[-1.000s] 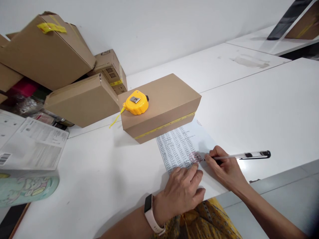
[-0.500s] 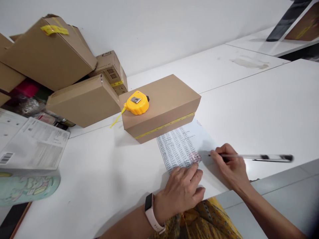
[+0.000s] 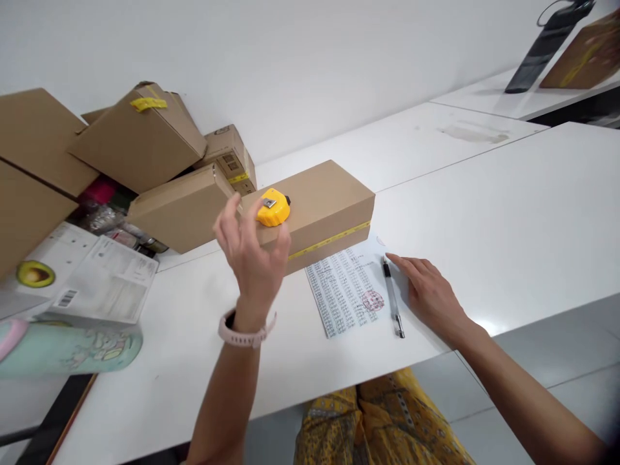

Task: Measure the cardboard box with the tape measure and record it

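My left hand [image 3: 254,252], with a pink watch band on its wrist, is raised at the front left of a closed cardboard box [image 3: 324,187]. Its fingers are spread and curved beside a yellow tape measure [image 3: 274,208] lying on the box top; whether they touch it I cannot tell. A printed sheet [image 3: 339,294] with a round red stamp lies in front of the box, partly under it. On the sheet rests a clear pen with black parts [image 3: 391,294]. My right hand [image 3: 429,290] lies flat just right of the pen, fingers stretched out, index fingertip near the pen's upper end.
Several cardboard boxes [image 3: 140,142] are piled at the left against the wall. Nearer stand a white printed carton [image 3: 116,278] and a mint-green bottle [image 3: 97,349]. At the far right are a dark bottle [image 3: 537,55] and another person's hand on a box [image 3: 576,61].
The pen has left my right hand and now lies on the sheet. My left hand has moved from the sheet up and left to the tape measure. The view has shifted slightly.
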Available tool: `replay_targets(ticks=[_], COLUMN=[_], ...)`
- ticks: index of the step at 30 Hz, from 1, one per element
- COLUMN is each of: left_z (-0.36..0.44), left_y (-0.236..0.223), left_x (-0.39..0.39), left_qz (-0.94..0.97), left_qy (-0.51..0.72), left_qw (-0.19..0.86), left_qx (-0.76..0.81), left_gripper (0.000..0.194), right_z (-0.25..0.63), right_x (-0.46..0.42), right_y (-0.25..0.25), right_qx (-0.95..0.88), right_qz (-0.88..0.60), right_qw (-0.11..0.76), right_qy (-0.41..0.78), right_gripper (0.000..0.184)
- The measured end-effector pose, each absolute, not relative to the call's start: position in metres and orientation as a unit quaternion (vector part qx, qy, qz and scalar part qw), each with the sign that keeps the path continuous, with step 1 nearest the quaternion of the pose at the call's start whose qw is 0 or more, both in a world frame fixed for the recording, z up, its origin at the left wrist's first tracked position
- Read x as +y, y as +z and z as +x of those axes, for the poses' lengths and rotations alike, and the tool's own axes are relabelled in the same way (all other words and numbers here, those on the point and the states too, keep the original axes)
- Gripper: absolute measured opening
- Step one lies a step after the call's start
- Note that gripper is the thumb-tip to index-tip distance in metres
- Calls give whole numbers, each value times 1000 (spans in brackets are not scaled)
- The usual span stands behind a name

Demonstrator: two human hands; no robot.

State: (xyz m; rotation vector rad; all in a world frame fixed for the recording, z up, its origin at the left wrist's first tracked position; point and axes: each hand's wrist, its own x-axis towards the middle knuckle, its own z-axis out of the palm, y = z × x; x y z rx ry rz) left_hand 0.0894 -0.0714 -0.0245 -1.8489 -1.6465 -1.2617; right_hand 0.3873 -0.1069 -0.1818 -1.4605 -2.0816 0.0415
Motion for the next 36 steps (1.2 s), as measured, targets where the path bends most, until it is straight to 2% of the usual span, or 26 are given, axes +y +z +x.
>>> replay_targets(ticks=[2,4,6,8,10,12,15,17,20,21,23,27,31,34,36], left_z=[84,83,83,84,86,88,94,100,109,110,111,102,71,28,-2], left_y=[-5,5,7,3,-2,-3,4,11,17,17,15,13,21,33,40], left_x=[-46,-25,-9,-1,-2,-13,-47,-73,-104,-110,-118,-122,-111,-88,-71], left_qz=[-670,-697,-716,-717,-699,-680,-670,-664,-656,-657,-661,-656,-631,-593,-563], left_qy=[-394,-334,-284,-266,-295,-359,-442,-440,-398,-387,-368,-356,-378,-420,-423], left_qw=[112,10,-65,-75,-46,-57,-226,-379,-500,-511,-514,-506,-499,-474,-469], left_qx=[-619,-635,-635,-640,-650,-637,-552,-472,-401,-397,-405,-432,-459,-497,-532], left_gripper=[61,72,70,60,51,51,70,80,90,93,94,91,85,78,75], right_z=[387,387,387,387,386,384,377,368,348,342,328,311,319,340,351], right_x=[-107,-105,-103,-102,-104,-109,-118,-120,-116,-114,-112,-107,-62,-2,35], right_y=[-181,-179,-178,-177,-177,-173,-151,-124,-75,-60,-38,-22,-14,-3,0], right_qx=[-776,-772,-772,-770,-761,-724,-619,-565,-553,-558,-567,-561,-495,-456,-449], right_qz=[-552,-553,-551,-550,-551,-564,-581,-574,-469,-421,-362,-347,-366,-435,-496], right_qw=[305,312,315,322,341,397,527,580,546,506,445,407,456,519,521], right_qy=[16,23,31,37,42,35,35,123,420,505,591,631,643,578,530], right_gripper=[58,51,45,39,35,31,25,25,43,50,58,55,42,36,35])
